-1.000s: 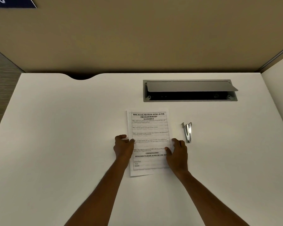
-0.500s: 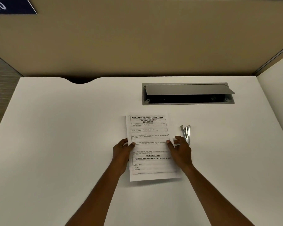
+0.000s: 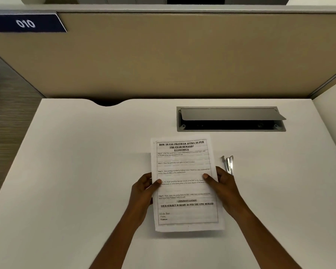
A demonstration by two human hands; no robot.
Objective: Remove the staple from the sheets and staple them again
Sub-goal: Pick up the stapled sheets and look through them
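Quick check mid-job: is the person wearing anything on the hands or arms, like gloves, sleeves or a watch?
Nothing worn that shows: the left hand and right hand are bare, with no gloves, rings or watch, and no sleeves in view.

The fingers of the left hand [image 3: 144, 189] and the right hand [image 3: 223, 185] are hidden under the sheets [image 3: 184, 183]; only the thumbs show. The small print is blurred. The top left corner is too small to tell a staple. The bottom edge cuts both forearms.

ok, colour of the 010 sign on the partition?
The sign is dark blue with white digits; head view, top left.
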